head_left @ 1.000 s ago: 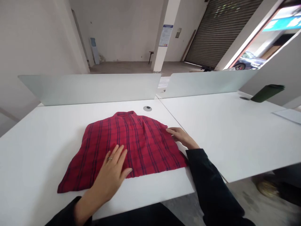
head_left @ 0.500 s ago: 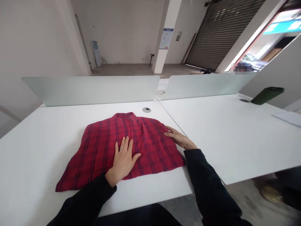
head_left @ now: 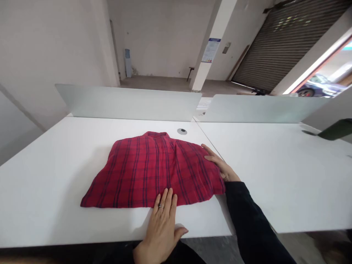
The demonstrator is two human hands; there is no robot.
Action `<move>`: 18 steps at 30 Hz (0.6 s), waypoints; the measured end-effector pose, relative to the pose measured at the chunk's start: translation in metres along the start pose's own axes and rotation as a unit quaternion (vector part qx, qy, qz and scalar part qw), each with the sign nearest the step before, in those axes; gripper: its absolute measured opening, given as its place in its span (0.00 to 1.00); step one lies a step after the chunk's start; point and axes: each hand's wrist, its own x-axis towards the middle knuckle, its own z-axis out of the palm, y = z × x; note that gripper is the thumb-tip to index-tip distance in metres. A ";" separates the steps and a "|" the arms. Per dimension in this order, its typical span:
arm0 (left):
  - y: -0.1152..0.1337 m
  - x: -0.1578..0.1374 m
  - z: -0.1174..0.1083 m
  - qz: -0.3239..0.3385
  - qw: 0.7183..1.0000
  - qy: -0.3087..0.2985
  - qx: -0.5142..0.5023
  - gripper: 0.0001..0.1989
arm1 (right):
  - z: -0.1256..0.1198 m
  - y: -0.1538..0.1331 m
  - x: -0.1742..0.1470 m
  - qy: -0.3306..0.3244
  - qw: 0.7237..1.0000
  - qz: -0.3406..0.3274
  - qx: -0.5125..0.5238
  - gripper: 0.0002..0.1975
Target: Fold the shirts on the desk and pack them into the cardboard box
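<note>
Shirt lies spread at centre frame on the table. Your left hand rests flat and open-fingered on its near hem, while your right hand, also flat, presses its right edge, pinning the cloth smooth.

I see two white desks set edge to edge, with frosted divider panels along their far side. Beyond lie a bare concrete floor, white walls, a pillar and a closed roller shutter. Daylight enters at right.

The dark green object at 3 o'clock is cut off by the right picture edge. The wall notice at 12 o'clock is too small to read. The left hand wrist leaves the bottom edge.
</note>
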 end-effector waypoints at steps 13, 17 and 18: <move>-0.009 -0.037 -0.016 -0.079 0.996 0.036 -0.006 0.34 | 0.159 -0.118 0.027 -0.117 0.979 -0.166 -0.020 0.36; -0.020 -0.049 -0.012 -0.082 0.995 0.058 0.006 0.32 | 0.248 -0.115 0.037 -0.188 0.972 -0.137 -0.024 0.36; -0.021 -0.051 -0.011 -0.081 0.995 0.063 0.009 0.32 | 0.267 -0.109 0.040 -0.204 0.970 -0.126 -0.030 0.37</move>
